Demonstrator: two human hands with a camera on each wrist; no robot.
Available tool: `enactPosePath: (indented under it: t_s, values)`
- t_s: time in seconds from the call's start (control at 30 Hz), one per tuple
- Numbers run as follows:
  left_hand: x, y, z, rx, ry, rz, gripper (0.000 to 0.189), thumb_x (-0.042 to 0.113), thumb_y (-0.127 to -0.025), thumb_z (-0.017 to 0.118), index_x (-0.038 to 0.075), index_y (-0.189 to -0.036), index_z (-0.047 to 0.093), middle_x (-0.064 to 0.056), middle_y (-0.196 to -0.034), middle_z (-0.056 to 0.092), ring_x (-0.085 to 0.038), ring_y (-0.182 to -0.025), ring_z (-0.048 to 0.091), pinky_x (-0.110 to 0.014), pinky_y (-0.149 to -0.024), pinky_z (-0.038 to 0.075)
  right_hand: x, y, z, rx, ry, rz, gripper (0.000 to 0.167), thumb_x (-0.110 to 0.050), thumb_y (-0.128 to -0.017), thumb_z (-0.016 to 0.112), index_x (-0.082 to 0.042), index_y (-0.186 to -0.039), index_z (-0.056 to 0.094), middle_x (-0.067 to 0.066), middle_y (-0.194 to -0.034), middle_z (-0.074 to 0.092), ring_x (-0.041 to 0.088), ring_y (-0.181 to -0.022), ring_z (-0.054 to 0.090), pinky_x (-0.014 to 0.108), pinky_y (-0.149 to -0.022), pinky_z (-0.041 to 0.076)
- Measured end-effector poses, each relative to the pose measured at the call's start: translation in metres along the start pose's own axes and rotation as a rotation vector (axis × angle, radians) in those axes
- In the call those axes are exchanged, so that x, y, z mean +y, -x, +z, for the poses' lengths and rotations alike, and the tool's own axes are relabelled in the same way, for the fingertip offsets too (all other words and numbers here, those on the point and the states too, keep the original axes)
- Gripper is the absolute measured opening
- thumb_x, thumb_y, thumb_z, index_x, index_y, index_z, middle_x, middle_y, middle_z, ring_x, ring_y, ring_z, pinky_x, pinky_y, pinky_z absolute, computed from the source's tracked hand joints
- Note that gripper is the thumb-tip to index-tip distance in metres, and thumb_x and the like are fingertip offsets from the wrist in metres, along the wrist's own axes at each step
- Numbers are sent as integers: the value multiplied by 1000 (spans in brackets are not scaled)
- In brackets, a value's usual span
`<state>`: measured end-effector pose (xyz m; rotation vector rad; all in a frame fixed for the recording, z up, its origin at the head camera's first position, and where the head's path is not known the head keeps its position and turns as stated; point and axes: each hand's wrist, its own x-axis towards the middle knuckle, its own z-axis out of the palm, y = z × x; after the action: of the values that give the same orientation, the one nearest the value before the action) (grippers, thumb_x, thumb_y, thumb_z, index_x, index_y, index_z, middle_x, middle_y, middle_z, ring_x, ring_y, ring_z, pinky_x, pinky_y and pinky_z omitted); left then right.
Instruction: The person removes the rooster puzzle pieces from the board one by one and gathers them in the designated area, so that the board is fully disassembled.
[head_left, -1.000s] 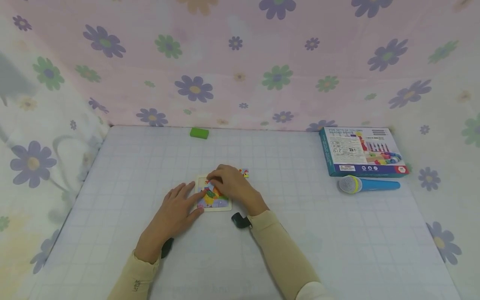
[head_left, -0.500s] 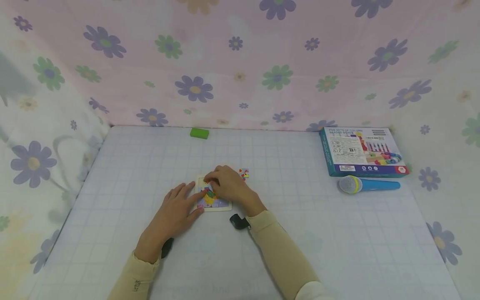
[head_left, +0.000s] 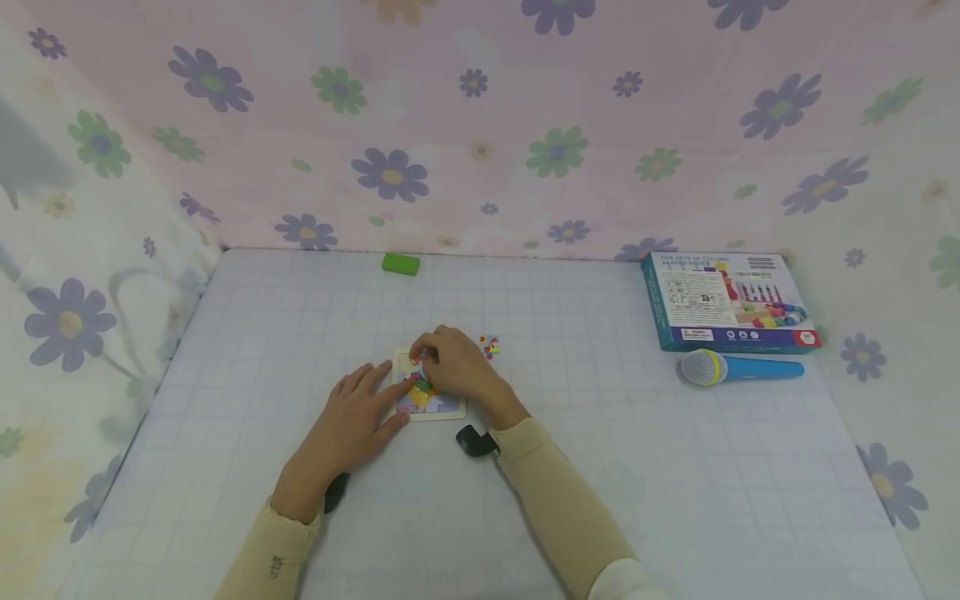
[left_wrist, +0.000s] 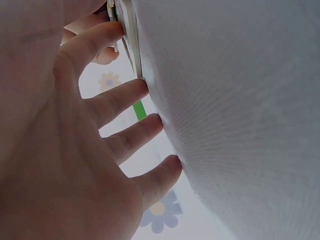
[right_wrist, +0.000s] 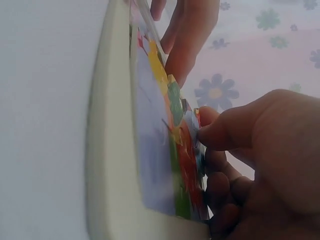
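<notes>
A small jigsaw puzzle in a pale frame (head_left: 454,416) lies on the table, with a colourful picture in it. My left hand (head_left: 351,423) lies with spread, fairly straight fingers at its left side. The index finger reaches onto the picture, while the thumb touches the near-left part of the frame. Over the puzzle's upper part, my right hand (head_left: 461,364) pinches a puzzle piece (right_wrist: 192,124) between thumb and finger. That hand covers the upper right of the picture. Beyond it lies a loose puzzle piece (head_left: 490,346) with red and yellow print.
A green block (head_left: 401,264) lies near the table's back edge. At the right are a flat printed box (head_left: 731,302) and a toy microphone with a blue handle (head_left: 763,368). Flowered cloth (head_left: 480,108) hangs behind the table.
My right hand has shifted slightly left over the puzzle, with its fingertips kept together. The left hand stays in place on the frame and picture.
</notes>
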<state>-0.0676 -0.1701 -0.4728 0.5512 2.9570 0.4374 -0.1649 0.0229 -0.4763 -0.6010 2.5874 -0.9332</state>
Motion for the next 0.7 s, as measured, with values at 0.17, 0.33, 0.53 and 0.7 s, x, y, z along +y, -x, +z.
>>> enactPosePath:
  t_s: [0.17,0.33,0.53,0.7]
  values:
    - [0,-1,1,0,4,0,53,38,-97,70,26,-146,58,-20,-157,45,-47,-144,41,-68,-114,34,6,-1,0,-10,-33,8,21,-16,-97,61,-26,-112,73,1,-117,60,18,-98,56,34,-88,49]
    - [0,-1,2,-5,4,-4,53,38,-97,70,25,-146,57,-20,-157,45,-48,-143,40,-69,-114,34,12,-1,-1,-38,-53,-39,22,-15,-96,63,-25,-113,72,1,-125,62,19,-110,59,39,-99,50]
    - [2,0,2,-14,24,0,54,37,-97,70,22,-147,57,-21,-159,41,-47,-143,41,-67,-114,35,11,2,-6,-63,-53,-98,23,-9,-97,64,-20,-115,71,2,-125,64,21,-118,59,41,-106,48]
    - [4,0,2,-11,38,18,56,37,-97,70,18,-148,56,-21,-159,41,-44,-143,43,-64,-114,37,11,4,-8,-70,-38,-113,24,-8,-97,65,-19,-118,70,1,-126,64,20,-117,59,40,-107,48]
